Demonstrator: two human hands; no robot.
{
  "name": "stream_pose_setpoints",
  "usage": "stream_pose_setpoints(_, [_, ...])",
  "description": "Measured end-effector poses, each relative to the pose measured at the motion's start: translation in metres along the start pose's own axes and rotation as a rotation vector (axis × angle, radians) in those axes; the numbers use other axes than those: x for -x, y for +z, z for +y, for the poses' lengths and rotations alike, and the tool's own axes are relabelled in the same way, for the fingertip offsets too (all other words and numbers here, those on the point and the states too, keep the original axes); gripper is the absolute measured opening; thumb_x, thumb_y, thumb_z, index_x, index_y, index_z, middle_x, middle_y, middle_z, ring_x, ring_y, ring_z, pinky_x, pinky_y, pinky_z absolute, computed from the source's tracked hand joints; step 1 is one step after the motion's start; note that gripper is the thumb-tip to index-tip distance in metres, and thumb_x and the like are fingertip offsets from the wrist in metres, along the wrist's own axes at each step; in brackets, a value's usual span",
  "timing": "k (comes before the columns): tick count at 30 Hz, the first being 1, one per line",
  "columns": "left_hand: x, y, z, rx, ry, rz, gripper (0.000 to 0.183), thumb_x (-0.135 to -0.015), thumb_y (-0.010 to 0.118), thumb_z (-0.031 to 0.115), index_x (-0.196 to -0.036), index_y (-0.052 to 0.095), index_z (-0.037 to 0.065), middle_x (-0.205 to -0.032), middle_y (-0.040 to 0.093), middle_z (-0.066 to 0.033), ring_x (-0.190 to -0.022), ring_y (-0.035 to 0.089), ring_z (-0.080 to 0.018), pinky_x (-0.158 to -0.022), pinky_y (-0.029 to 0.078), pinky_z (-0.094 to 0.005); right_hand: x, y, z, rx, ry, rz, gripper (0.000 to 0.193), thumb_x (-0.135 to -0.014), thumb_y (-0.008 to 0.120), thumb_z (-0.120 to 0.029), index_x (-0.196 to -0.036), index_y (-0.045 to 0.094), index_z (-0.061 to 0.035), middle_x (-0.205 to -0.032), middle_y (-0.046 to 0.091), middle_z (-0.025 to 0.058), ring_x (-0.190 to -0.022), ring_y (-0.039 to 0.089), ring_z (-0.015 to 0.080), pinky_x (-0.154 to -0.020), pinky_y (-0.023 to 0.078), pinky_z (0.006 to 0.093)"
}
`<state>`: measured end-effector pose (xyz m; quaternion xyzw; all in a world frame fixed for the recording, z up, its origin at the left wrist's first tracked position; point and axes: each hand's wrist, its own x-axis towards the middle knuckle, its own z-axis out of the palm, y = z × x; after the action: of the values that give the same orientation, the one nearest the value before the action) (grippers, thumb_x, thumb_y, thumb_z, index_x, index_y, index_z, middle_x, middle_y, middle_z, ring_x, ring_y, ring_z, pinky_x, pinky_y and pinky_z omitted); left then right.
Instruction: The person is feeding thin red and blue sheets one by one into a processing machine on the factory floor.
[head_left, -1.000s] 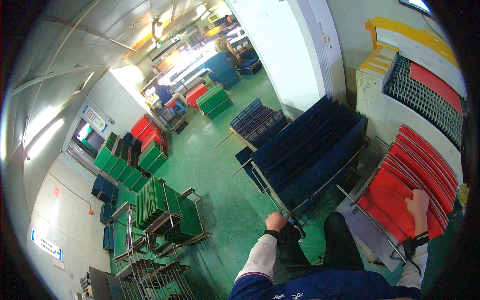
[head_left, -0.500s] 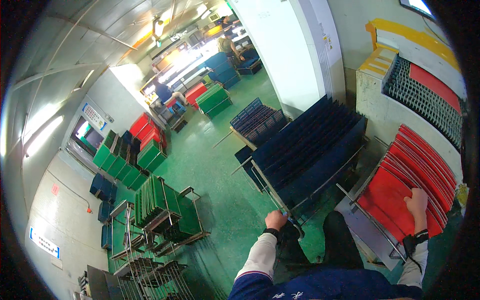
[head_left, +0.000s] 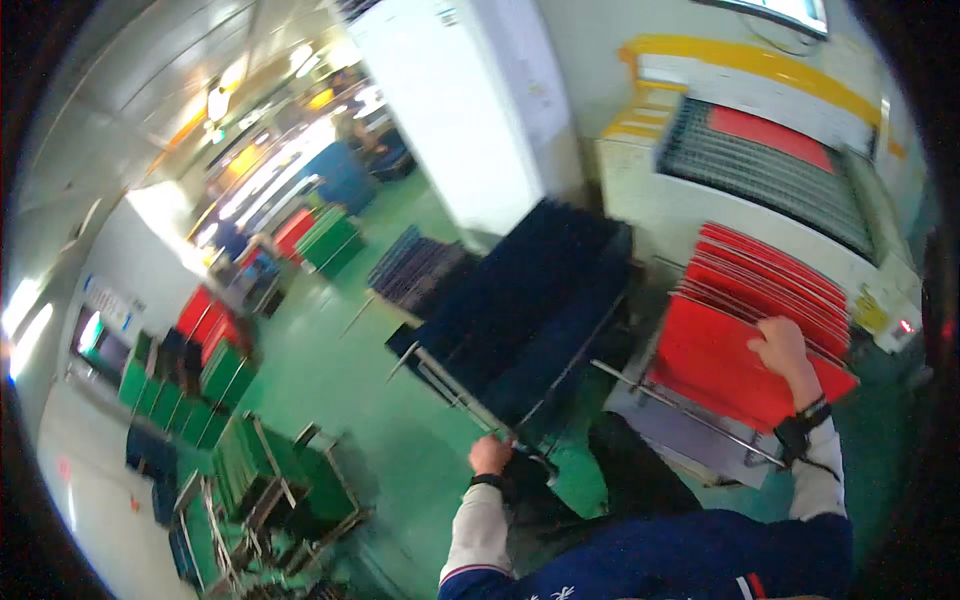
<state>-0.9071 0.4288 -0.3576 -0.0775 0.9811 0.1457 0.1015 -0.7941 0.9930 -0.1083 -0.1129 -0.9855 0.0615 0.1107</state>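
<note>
- I judge the step in hand to be steadying or shifting the racks: I stand between two loads with a hand on each side.
- My right hand (head_left: pixel 782 350) is curled, with the fingers bent against the top edge of the front red panel (head_left: pixel 710 345). Whether it pinches that panel or merely rests there, I cannot tell.
- The red panels stand in a leaning row on my right, above a pale grey board (head_left: pixel 640 412) and behind a metal bar (head_left: pixel 725 430). The pale machine (head_left: pixel 628 190) with yellow trim is just beyond them.
- My left hand (head_left: pixel 490 455) is drawn into a loose fist at the near end of the metal rail (head_left: pixel 462 392) beside the dark blue stack (head_left: pixel 540 290). It seems to have hold of that rail, though the fingertips are hidden.
- To my mind, the next move calls for a firm left grip and an even pull or push, with my right hand checking that the red panels don't slide or tip.
- My leg (head_left: pixel 635 470) sits between the two loads, so I'd want it clear before either rolls or swings.
</note>
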Motion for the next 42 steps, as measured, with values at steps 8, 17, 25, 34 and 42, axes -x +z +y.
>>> stream_pose_setpoints(8, [-0.008,0.010,-0.022,-0.021,-0.041,0.026,0.057,-0.079,0.061,0.059,-0.093,0.074,0.005,-0.093,0.069,-0.0229,-0.090,0.067,-0.0409,-0.080,0.053,-0.0493,-0.015,-0.126,0.003,-0.128,0.028,0.069,0.029,-0.070,0.074,-0.026,-0.088,0.071,-0.0032,-0.082,0.064,0.0234,-0.079,0.064,0.0386,-0.071,0.050,0.0464])
stream_pose_setpoints(17, [-0.006,0.010,-0.010,-0.013,0.020,0.025,0.049,-0.079,0.065,0.050,-0.092,0.073,0.004,-0.091,0.070,-0.0213,-0.091,0.067,-0.0396,-0.080,0.054,-0.0473,-0.024,-0.112,0.144,-1.462,0.547,0.404,0.037,-0.084,0.073,-0.020,-0.115,0.064,-0.0011,-0.101,0.070,0.0092,-0.085,0.068,0.0226,-0.078,0.054,0.0386])
stream_pose_setpoints(25, [-0.006,0.001,-0.006,-0.069,-0.023,0.010,0.047,-0.078,0.064,0.049,-0.091,0.074,0.005,-0.092,0.070,-0.0214,-0.091,0.067,-0.0401,-0.081,0.053,-0.0492,-0.073,-0.030,0.187,-2.064,0.317,0.415,0.038,-0.085,0.072,-0.017,-0.119,0.057,-0.0075,-0.121,0.061,0.0102,-0.110,0.057,0.0251,-0.100,0.043,0.0422])
stream_pose_setpoints(34, [-0.010,0.014,-0.005,0.008,0.030,0.079,0.045,-0.077,0.065,0.046,-0.088,0.073,0.003,-0.090,0.069,-0.0227,-0.090,0.067,-0.0415,-0.080,0.053,-0.0506,-0.117,0.034,0.227,-2.177,0.613,0.515,0.017,-0.090,0.065,-0.018,-0.088,0.051,-0.0076,-0.077,0.056,0.0081,-0.075,0.058,0.0239,-0.065,0.052,0.0330])
stream_pose_setpoints(42, [-0.014,0.016,-0.014,-0.031,-0.005,-0.003,0.044,-0.077,0.066,0.045,-0.093,0.073,0.005,-0.092,0.070,-0.0218,-0.091,0.067,-0.0409,-0.079,0.054,-0.0493,-0.126,0.016,0.196,-1.926,0.746,0.227,0.022,-0.091,0.065,-0.031,-0.091,0.059,-0.0096,-0.071,0.057,0.0007,-0.066,0.056,0.0132,-0.059,0.048,0.0266])
